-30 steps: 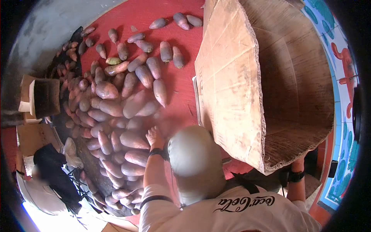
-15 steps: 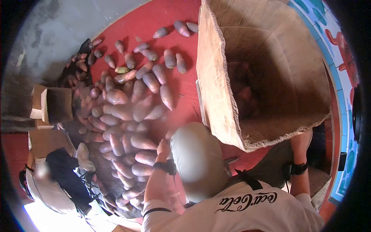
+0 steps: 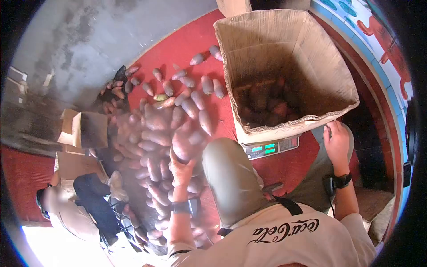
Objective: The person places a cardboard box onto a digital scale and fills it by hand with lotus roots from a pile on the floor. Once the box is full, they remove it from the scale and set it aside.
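My left hand (image 3: 181, 171) is closed around a large reddish sweet potato (image 3: 181, 146), held over the pile of sweet potatoes (image 3: 153, 138) on the floor. My right hand (image 3: 337, 144) is beside my right knee, its fingers curled with nothing showing in them and the fingertips just below the rim of a big open cardboard box (image 3: 284, 129). Several sweet potatoes lie in shadow at the bottom of the box. Under its near side shows a digital scale (image 3: 267, 150) with lit green displays.
The red floor (image 3: 178, 49) meets a grey wall (image 3: 102, 35) at the upper left. At the lower left, another person (image 3: 73, 220) in a cap is near a smaller cardboard box (image 3: 91, 129) and a dark bag (image 3: 91, 189). A painted wall (image 3: 382, 40) stands at the right.
My left hand has picked up a sweet potato. The box appears farther off and smaller, its sweet potatoes and the scale display now visible. My right hand has come out from beneath its edge.
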